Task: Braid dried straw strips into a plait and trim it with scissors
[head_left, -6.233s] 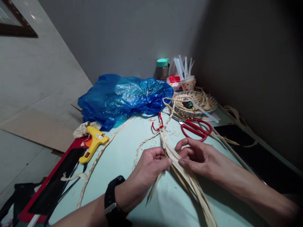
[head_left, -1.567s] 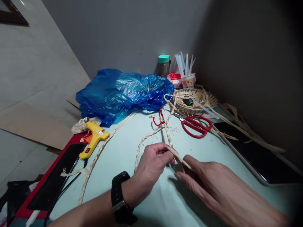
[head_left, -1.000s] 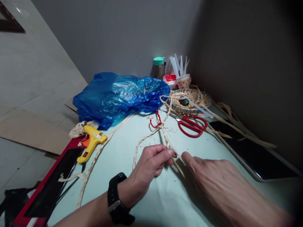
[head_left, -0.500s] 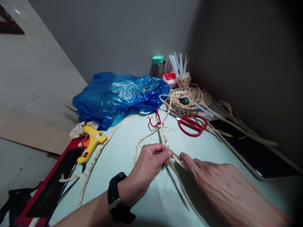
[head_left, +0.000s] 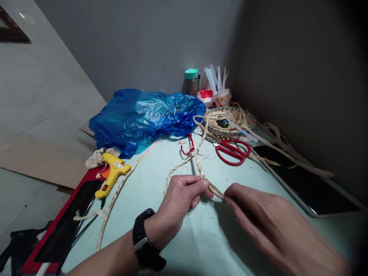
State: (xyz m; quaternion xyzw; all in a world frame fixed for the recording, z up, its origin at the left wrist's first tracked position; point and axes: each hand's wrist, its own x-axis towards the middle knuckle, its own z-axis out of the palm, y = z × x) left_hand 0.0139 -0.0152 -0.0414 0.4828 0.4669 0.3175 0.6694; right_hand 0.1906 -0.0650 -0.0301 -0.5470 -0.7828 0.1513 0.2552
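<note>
"Pinching what?"
"Our left hand point(head_left: 181, 197), angled inward, pinches a pale straw braid point(head_left: 198, 163) over the mint-green tabletop point(head_left: 191, 239); our right hand point(head_left: 267, 218) pinches its loose strands point(head_left: 216, 191). White label point(head_left: 118, 165) on the yellow plastic glue gun point(head_left: 110, 178): unreadable."

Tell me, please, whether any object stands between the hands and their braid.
Nothing visible does: the left hand pinches the braid, and the right hand grips its loose strands. The scissors lie beyond the right hand.

Pale braid point(head_left: 197, 163) — in left hand point(head_left: 181, 197)
</note>
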